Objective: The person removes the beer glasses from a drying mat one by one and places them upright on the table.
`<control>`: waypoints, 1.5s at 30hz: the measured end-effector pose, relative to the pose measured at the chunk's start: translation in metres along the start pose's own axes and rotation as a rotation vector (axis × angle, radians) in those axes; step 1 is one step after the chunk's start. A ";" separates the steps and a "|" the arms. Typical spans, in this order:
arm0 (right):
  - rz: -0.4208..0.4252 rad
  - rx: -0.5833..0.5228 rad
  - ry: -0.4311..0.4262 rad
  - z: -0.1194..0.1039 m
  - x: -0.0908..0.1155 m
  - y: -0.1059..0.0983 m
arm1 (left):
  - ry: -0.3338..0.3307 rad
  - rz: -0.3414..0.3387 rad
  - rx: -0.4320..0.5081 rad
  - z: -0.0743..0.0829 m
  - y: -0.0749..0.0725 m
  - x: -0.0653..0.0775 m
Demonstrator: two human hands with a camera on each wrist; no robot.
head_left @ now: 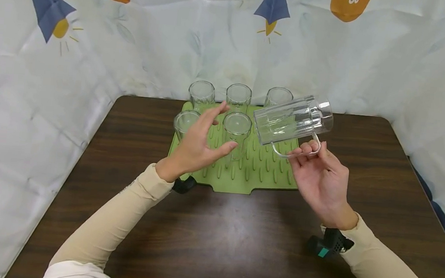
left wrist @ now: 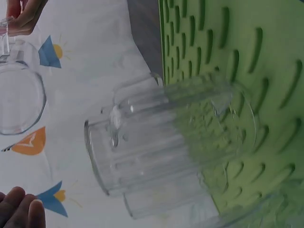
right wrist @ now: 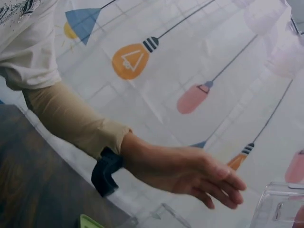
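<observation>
My right hand grips the handle of a clear glass mug, which lies tilted on its side in the air over the right part of a green drying mat. The mug's mouth end points left. My left hand is spread, thumb apart from straight fingers, and holds nothing. It hovers beside the front middle mug, overlapping it in the head view. In the left wrist view, a clear mug stands near the mat, with left fingertips at the lower left corner.
Clear glasses stand in the mat's back row: left, middle and right. Another glass is at front left, partly behind my left hand. The dark wooden table meets a printed white curtain behind.
</observation>
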State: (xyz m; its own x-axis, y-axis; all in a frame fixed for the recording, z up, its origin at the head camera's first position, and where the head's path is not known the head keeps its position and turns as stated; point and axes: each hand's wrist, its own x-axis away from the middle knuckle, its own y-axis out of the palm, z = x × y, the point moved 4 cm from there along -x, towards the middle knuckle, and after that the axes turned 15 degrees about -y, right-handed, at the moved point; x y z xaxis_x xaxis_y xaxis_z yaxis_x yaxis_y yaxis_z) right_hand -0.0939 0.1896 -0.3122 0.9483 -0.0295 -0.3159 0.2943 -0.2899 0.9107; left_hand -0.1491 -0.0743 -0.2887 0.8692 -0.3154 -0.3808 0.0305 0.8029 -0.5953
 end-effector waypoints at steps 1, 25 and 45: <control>0.001 0.019 -0.007 -0.001 -0.001 0.000 | -0.006 0.002 -0.023 0.000 -0.003 0.000; -0.162 0.091 -0.106 -0.036 -0.033 -0.016 | -0.024 0.132 -0.492 -0.012 -0.052 0.023; -0.183 0.382 -0.271 -0.069 -0.046 -0.024 | -0.264 0.045 -0.605 -0.059 -0.073 0.060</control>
State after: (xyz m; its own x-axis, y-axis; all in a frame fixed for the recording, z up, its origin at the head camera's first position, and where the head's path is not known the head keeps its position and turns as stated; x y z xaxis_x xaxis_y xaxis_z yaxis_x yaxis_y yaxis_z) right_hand -0.1368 0.2635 -0.3007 0.8051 -0.1783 -0.5656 0.3406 -0.6418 0.6871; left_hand -0.1288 -0.1819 -0.3095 0.9572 -0.0917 -0.2744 -0.2245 0.3626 -0.9045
